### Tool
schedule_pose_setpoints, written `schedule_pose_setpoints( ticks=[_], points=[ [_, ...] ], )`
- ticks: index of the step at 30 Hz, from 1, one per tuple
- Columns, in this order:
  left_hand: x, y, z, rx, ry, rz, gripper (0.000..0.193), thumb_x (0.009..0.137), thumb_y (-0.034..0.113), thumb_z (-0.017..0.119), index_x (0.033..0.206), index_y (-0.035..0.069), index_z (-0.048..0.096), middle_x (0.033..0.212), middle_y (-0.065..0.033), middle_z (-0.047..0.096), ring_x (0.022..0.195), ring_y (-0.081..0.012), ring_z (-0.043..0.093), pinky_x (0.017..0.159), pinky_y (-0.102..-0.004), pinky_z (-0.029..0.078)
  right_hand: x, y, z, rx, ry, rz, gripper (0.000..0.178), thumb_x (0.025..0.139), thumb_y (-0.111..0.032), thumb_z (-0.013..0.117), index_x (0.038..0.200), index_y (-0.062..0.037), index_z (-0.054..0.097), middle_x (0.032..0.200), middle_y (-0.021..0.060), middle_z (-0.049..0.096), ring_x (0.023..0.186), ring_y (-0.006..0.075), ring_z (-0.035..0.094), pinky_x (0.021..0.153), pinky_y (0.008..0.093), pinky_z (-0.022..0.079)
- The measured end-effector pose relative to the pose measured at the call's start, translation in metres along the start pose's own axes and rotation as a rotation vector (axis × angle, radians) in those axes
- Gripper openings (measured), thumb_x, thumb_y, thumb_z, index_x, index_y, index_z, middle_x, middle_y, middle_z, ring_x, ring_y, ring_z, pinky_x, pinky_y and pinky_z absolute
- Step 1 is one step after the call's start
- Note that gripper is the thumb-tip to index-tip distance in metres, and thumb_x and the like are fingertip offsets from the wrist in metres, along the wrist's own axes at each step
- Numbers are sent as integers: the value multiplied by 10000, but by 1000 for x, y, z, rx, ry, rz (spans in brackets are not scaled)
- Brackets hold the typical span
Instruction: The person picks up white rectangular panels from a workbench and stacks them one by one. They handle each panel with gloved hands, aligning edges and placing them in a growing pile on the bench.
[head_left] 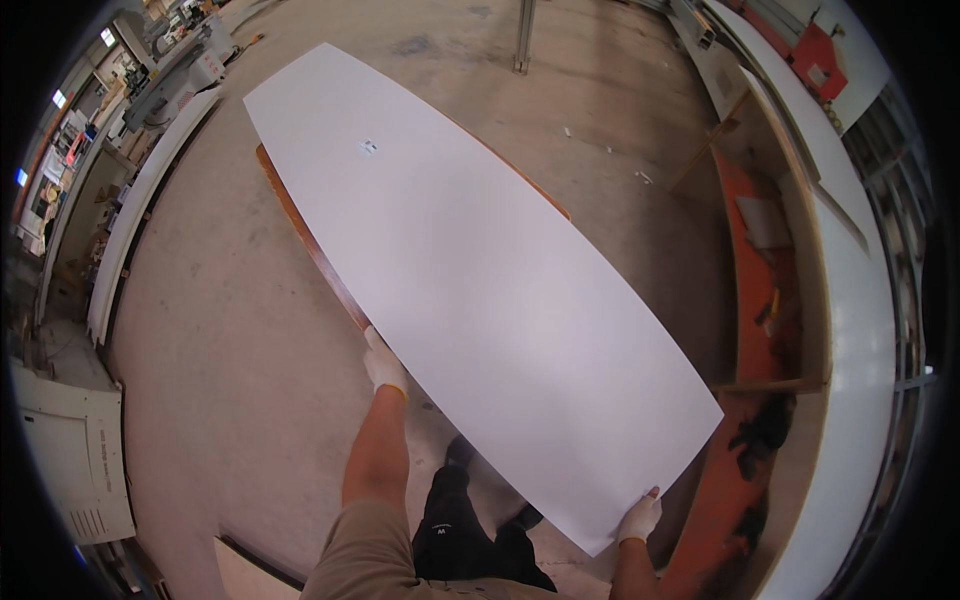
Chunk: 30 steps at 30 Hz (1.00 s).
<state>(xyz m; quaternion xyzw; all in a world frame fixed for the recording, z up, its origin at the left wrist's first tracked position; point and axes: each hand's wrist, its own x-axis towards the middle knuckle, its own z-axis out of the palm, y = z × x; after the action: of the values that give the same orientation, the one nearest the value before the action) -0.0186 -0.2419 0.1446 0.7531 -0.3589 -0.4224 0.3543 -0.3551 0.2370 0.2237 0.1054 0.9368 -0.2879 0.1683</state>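
Note:
A long white panel [470,280] with a small label near its far end stretches from my body toward the far left. My left hand [382,362], in a pale glove, grips its left long edge, the fingers partly hidden by the panel. At the near end, my right hand [640,516], gloved with fingertips showing, holds the edge close to the near right corner, thumb on top. Under the panel, a brown wooden piece [312,240] shows along the left and right sides; most of it is hidden.
On the right stands a long white-topped bench [850,330] with open orange-floored compartments [752,260] holding loose items. A metal post [523,38] rises from the concrete floor [230,330] at the far side. Machinery [160,100] and a grey cabinet [75,455] line the left.

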Motion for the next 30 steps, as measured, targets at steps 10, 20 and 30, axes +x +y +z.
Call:
schedule_pose_setpoints(
  ticks=[10,20,30],
  points=[
    [-18,29,8,-173,18,-130,929,1036,703,378,1171,-149,723,1092,-252,783,1013,-394,745,925,-471,549,31,-11,-8,-4,-15,-22,619,1164,-404,395,1295,156,624,1248,324,705,1142,447,688,1000,482,514],
    [-20,34,15,-107,111,-188,956,1023,733,417,1152,-160,734,1091,-269,782,1035,-393,752,937,-459,553,13,-30,23,13,-9,28,647,1155,-448,380,1286,130,639,1243,332,702,1139,485,674,987,521,510],
    [-6,54,22,-91,74,-121,911,1040,713,446,1149,-141,743,1103,-259,784,1040,-378,765,939,-467,567,-4,-69,52,19,-85,-47,671,1144,-494,408,1296,122,627,1226,338,707,1152,486,678,995,522,519]
  ],
)
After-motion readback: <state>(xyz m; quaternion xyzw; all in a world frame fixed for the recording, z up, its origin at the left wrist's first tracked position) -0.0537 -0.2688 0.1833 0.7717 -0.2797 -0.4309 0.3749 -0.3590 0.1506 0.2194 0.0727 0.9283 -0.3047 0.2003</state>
